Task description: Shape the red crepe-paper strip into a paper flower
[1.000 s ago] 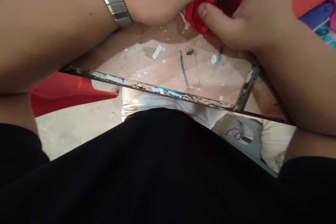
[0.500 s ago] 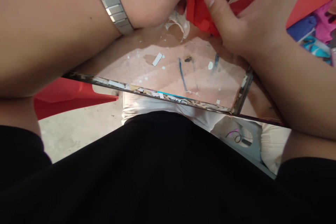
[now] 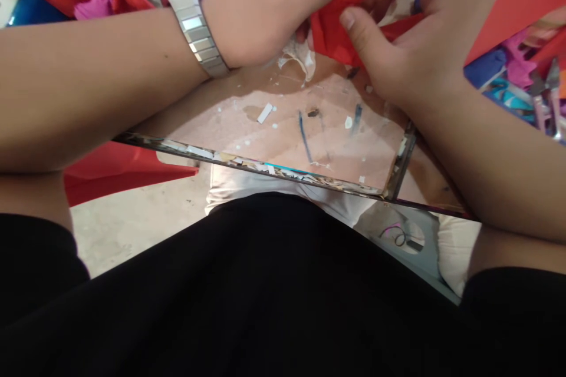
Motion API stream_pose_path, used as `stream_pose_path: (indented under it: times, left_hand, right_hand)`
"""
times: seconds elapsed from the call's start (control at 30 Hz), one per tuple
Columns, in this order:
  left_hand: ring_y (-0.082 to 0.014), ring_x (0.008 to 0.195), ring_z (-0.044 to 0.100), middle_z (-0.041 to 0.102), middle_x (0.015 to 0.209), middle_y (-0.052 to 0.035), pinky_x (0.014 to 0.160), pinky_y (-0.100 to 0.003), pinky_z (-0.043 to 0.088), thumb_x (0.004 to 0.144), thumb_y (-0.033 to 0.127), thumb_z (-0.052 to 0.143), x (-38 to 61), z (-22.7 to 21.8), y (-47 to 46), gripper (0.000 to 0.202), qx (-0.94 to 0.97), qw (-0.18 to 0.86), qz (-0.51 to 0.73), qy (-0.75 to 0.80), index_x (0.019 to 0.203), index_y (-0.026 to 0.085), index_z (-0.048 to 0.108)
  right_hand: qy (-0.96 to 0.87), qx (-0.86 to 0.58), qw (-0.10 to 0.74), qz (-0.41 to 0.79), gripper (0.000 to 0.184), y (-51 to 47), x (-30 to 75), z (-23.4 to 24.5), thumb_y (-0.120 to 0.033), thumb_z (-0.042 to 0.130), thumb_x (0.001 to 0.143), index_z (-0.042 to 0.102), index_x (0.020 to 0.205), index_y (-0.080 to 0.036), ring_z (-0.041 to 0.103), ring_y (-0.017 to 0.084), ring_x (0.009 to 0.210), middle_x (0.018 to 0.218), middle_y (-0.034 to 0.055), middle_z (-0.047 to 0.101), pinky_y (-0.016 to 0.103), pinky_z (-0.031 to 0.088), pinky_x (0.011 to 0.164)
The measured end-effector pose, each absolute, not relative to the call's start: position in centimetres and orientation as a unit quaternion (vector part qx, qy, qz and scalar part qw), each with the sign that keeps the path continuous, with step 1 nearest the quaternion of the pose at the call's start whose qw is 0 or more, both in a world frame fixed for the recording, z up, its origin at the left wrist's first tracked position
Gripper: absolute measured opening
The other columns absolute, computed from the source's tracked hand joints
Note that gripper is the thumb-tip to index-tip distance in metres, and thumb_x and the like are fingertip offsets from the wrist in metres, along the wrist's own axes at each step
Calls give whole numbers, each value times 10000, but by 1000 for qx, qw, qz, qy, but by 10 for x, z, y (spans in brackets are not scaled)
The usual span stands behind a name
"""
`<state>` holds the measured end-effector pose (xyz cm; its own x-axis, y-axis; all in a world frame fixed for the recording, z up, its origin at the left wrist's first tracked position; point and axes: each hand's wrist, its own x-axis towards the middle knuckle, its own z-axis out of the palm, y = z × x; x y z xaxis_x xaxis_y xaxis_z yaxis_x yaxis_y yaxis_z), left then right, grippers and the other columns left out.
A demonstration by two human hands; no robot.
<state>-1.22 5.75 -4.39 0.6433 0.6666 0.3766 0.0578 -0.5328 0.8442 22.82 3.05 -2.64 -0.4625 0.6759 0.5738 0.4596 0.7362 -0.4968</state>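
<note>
A piece of red fabric (image 3: 329,29), folded and creased, is held between both hands near the top of the view. My left hand (image 3: 269,6), with a silver watch (image 3: 194,23) on its wrist, pinches the fabric's upper edge with the thumb on top. From the other side my right hand (image 3: 420,35) grips the same piece, its thumb pressed against the near face and its fingers curled behind. Some fingertips are hidden by the cloth or cut off by the top edge. Below lies the worn tabletop (image 3: 283,135), with a torn whitish scrap (image 3: 303,59) under the fabric.
Along the table's front edge runs a dark-framed groove (image 3: 274,171) filled with paper bits. More red cloth and a pink piece (image 3: 95,5) lie at the upper left. Metal scissors or pliers (image 3: 548,97) sit at the right among blue and pink pieces. Red cloth (image 3: 119,171) hangs at the left.
The view has shifted slightly, showing more at the top. My left thumb now shows on top of the red fabric's edge. Both hands still hold the fabric.
</note>
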Motion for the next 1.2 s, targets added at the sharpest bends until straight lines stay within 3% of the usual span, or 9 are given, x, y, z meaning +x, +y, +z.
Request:
stream_pose_path:
  times: [0.13,0.3,0.53,0.6,0.7,0.83,1.03,1.13,1.2]
  left_hand:
    - [-57,757,450,526,849,2,690,-245,364,1029,341,555,-10,-38,55,270,776,432,377,263,1043,99,672]
    - [11,768,449,525,874,33,821,-192,376,1044,281,513,-14,-35,53,457,817,352,376,260,1206,-120,662]
    - [-36,882,588,467,887,44,902,-274,436,1158,426,417,-17,-31,48,527,851,251,338,314,1185,-27,687]
    - [-31,811,536,487,868,47,845,-246,439,1151,463,457,-15,-31,48,514,845,239,393,273,1093,13,699]
    - [-6,789,463,497,879,35,789,-213,327,1158,396,466,-14,-33,50,475,843,249,406,250,1088,-12,699]
    - [-25,817,471,563,933,0,800,-228,367,1148,394,490,-16,-33,51,459,839,286,398,237,1105,-2,718]
    - [-91,730,487,593,905,-31,708,-278,386,1128,402,542,-20,-31,50,313,827,346,367,250,1110,133,701]
    - [-121,696,506,612,873,-33,684,-313,410,1113,454,586,-19,-31,51,273,809,376,367,262,1089,205,695]
    - [-140,698,535,639,868,-34,667,-325,431,1087,491,629,-18,-31,52,260,799,396,366,266,1084,241,701]
  right_hand:
    - [-836,-340,397,165,131,28,226,-26,-204,783,931,735,1053,-210,683,140,787,882,-35,730,335,539,776]
    - [-839,-335,396,167,148,27,225,-25,-203,721,964,727,1109,-230,699,162,801,882,-24,723,348,553,796]
    - [-849,-341,372,158,239,23,228,-19,-293,696,1003,734,1236,-329,727,209,926,1016,-7,758,400,610,957]
    - [-847,-347,377,142,251,22,228,-18,-362,696,1007,733,1255,-373,723,230,936,990,-16,757,416,624,930]
    - [-839,-368,376,138,273,21,228,-19,-436,695,1007,721,1275,-392,717,245,918,979,-11,753,442,624,918]
    - [-827,-389,380,141,211,21,231,-21,-494,653,1045,703,1202,-363,717,231,898,1045,6,753,451,615,961]
    - [-853,-337,383,110,254,32,234,-30,-525,638,1077,707,1101,-282,703,162,765,933,-26,746,503,595,1009]
    - [-842,-320,428,68,192,34,234,-34,-489,679,1054,710,1100,-305,700,172,726,890,-32,773,482,594,915]
    - [-837,-373,389,94,248,33,235,-35,-531,652,1067,730,1124,-303,749,215,822,915,-4,788,521,584,995]
